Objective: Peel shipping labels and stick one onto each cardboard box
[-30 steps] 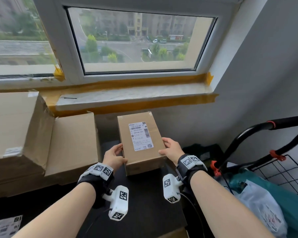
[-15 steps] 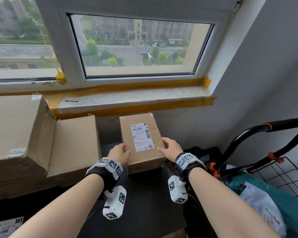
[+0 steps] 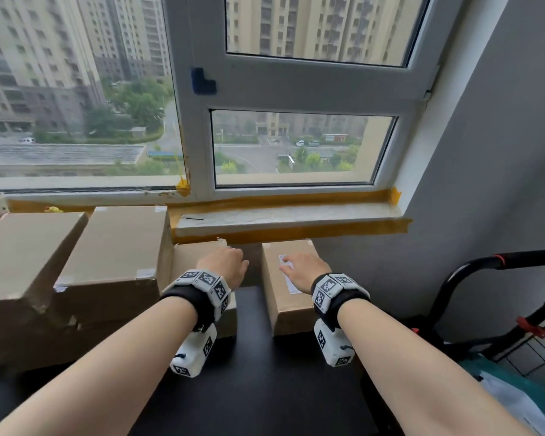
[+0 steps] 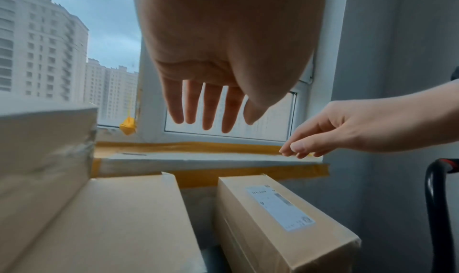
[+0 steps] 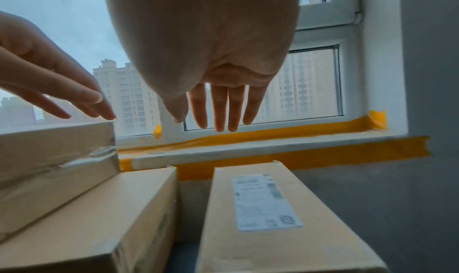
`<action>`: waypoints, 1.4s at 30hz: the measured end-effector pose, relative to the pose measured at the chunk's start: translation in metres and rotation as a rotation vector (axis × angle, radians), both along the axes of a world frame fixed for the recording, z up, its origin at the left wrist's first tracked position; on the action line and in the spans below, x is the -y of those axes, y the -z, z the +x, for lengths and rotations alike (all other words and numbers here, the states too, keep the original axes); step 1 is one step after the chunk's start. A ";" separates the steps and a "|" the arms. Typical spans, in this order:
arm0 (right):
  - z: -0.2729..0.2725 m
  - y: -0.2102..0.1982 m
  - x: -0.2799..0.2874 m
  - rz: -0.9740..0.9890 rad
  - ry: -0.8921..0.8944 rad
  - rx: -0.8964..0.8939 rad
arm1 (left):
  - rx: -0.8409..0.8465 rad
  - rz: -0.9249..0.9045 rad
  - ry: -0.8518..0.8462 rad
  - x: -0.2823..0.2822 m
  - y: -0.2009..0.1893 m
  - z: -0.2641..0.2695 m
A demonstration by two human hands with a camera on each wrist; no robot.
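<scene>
Hovering above the labelled box [image 3: 288, 287], the right hand [image 3: 302, 270] is held with fingers straight and apart, gripping nothing. The left hand [image 3: 225, 265] is likewise spread above the plain box [image 4: 119, 224] beside it. The shipping label [image 5: 263, 200] is stuck on the labelled box's top, on the dark bench [image 3: 258, 382].

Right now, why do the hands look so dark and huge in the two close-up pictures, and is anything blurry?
Left wrist view: left hand is backlit by the window, so it looks shadowed; the wide lens enlarges it. The label is too blurred to read. Right wrist view: same backlighting on the right hand. Head view: evenly lit, frame lines bowed.
</scene>
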State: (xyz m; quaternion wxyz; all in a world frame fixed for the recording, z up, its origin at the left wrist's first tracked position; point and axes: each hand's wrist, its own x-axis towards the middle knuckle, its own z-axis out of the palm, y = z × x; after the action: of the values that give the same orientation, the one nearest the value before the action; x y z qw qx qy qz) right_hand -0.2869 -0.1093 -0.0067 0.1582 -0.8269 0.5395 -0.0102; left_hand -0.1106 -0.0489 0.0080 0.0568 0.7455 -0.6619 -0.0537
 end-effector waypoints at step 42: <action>0.252 0.012 -0.058 0.545 0.134 0.924 | -0.890 -0.171 -0.615 -0.097 0.012 0.255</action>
State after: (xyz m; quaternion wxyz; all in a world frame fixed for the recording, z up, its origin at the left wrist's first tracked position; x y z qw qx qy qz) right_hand -0.0351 -0.0512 -0.0191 0.5869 -0.6291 0.4482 -0.2426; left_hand 0.1441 0.0480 -0.0038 0.4048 0.8027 -0.3275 -0.2908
